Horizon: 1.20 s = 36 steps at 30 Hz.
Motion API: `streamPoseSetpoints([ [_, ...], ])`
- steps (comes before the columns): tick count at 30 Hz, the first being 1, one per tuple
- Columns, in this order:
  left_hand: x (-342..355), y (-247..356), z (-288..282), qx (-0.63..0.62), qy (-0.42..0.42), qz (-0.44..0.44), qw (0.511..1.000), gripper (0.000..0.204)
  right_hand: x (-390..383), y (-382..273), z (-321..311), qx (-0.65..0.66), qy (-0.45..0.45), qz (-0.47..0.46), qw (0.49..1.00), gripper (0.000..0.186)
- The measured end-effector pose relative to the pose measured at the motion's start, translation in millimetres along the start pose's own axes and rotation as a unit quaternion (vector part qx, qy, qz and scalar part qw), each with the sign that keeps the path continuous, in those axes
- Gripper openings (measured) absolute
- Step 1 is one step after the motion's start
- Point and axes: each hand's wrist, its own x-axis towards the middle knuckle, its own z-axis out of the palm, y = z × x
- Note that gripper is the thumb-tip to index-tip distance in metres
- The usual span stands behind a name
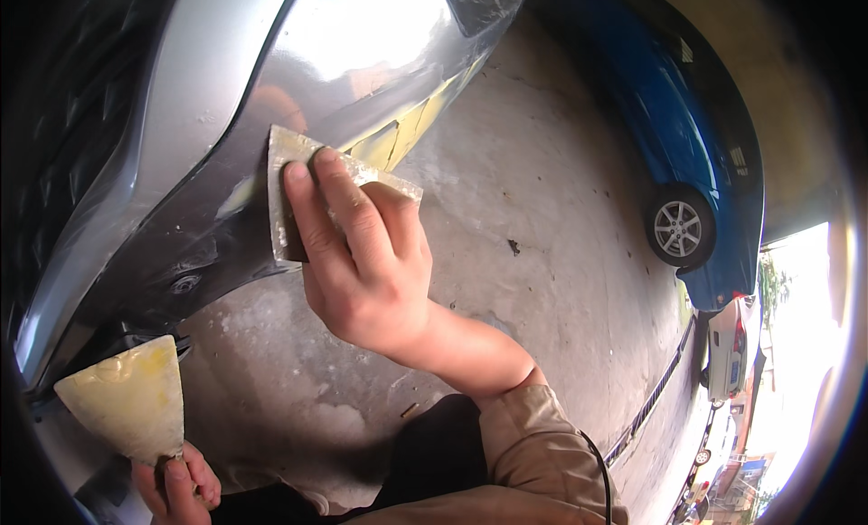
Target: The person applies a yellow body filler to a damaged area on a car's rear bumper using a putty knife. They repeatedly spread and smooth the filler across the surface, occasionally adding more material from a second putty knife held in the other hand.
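Note:
My right hand (pixel 362 254) is closed around a flat, putty-crusted spreader (pixel 286 219), its fingers laid over the plate. The spreader is at the lower part of a grey car bumper (pixel 298 100); whether its edge touches the surface I cannot tell. Pale yellow filler (pixel 407 132) covers a strip along the bumper's edge, with dark cracks or gaps in it. At the lower left, my left hand (pixel 179 489) grips a putty knife (pixel 136 394) by its handle. Its wide, flared blade points up and carries a smear of yellowish putty.
A concrete floor (pixel 533 208) with stains and small debris spreads beside the bumper. Over to the right stands a blue car (pixel 669 100), and beyond it a white car (pixel 726 349) near the bright opening. A dark slotted strip (pixel 651 398) runs along the floor.

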Motion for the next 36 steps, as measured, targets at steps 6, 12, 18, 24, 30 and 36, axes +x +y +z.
streamPoseSetpoints([
  [6,-0.1,-7.1,-8.7,0.011,0.003,0.013,1.0,0.019,0.4,-14.6,2.7,-0.009,0.002,-0.011,1.0,0.059],
  [12,-0.6,-8.5,-6.0,0.011,-0.002,0.01,1.0,0.018,-0.8,-30.5,-4.3,0.022,-0.025,-0.02,0.999,0.058],
  [18,4.8,2.0,9.5,0.035,-0.036,0.021,0.999,0.017,-2.3,-34.2,-26.6,0.223,-0.042,-0.016,0.974,0.064],
  [24,16.4,15.3,15.4,0.048,-0.247,0.02,0.968,0.017,-8.2,-10.0,-56.5,0.694,-0.054,0.055,0.716,0.038],
  [30,16.2,7.4,11.2,0.081,-0.229,0.007,0.97,0.021,-22.4,16.0,-61.8,0.638,-0.171,-0.037,0.749,0.046],
  [36,11.1,-10.1,-1.1,-0.089,-0.121,0.015,0.989,0.028,-53.8,54.5,-41.8,0.531,-0.132,0.02,0.837,0.059],
])
